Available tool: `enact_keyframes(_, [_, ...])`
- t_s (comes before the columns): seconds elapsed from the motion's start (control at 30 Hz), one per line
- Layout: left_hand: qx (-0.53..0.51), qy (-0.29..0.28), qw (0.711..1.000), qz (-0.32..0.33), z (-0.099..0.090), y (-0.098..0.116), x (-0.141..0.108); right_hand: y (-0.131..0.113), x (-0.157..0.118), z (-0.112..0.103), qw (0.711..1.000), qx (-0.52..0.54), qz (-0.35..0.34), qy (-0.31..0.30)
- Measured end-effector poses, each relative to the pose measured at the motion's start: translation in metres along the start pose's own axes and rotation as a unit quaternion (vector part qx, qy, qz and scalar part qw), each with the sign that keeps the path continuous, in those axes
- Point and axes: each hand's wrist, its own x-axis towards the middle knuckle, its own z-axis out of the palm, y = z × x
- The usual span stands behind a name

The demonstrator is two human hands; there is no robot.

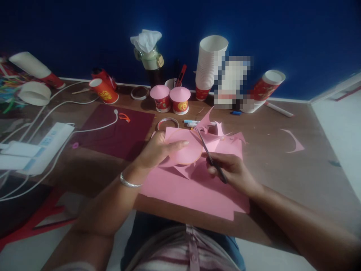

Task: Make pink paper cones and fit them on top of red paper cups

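Pinched under its thumb, my left hand (pixel 155 148) holds a piece of pink paper (pixel 188 145) with a round outline drawn on it. My right hand (pixel 229 167) is closed around the dark handle of a pair of scissors (pixel 208 152). The blades lie along the right side of the outline, touching the paper. Below both hands rests a larger pink sheet (pixel 194 192), with pink offcuts (pixel 205 122) curling up behind the blades. The fingers of my left hand beneath the paper are hidden.
Behind the work stand two red cups with pink cone tops (pixel 179 94), a tall stack of paper cups (pixel 210 64) and a tape roll (pixel 168 123). At left lie a white power strip (pixel 47 146) with cables and a maroon sheet (pixel 113 131). A curved scrap (pixel 295 141) lies right.
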Motion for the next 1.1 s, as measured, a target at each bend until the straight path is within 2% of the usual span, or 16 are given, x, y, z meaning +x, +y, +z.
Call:
enact_keyframes(0.53, [0.01, -0.016, 1.0, 0.003, -0.0003, 0.0001, 0.0007, 0.0023, -0.0004, 0.0001, 1.0, -0.016, -0.015, -0.007])
enact_keyframes(0.7, [-0.011, -0.007, 1.0, 0.0, -0.0012, -0.0011, 0.0004, 0.0038, -0.0014, -0.0003, 1.0, -0.003, -0.002, -0.002])
enact_keyframes(1.1, [0.011, 0.002, 1.0, -0.004, -0.0062, -0.0038, 0.0014, 0.0047, -0.0028, -0.0031, 1.0, -0.019, 0.014, -0.01])
